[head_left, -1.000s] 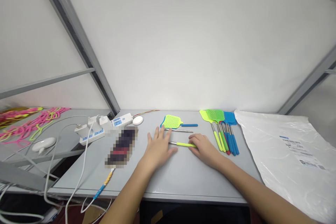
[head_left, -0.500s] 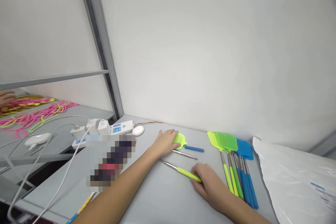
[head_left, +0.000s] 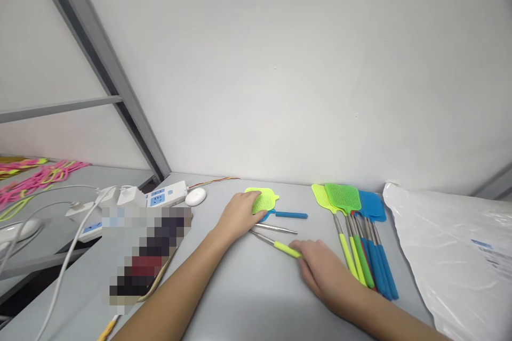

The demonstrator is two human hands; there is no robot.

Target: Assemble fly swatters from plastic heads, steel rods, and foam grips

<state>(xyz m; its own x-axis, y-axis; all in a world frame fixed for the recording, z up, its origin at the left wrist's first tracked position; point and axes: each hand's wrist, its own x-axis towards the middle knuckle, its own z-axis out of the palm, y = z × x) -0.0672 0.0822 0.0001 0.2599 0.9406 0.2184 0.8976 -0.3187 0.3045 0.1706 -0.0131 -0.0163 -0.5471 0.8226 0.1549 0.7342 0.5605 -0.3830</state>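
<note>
Fingers curled, the right hand [head_left: 321,269] is holding the end of a yellow-green-handled metal rod [head_left: 285,248] on the grey tabletop [head_left: 256,298]. The left hand [head_left: 239,214], thumb parted from its fingers, is covering the edge of a yellow-green perforated swatter head [head_left: 267,200]; whether it is gripping, one cannot tell.

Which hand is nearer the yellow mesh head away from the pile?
Left. The left hand covers part of the yellow mesh head. The right hand is farther, rightward and nearer the person, holding a yellow handle.
</note>
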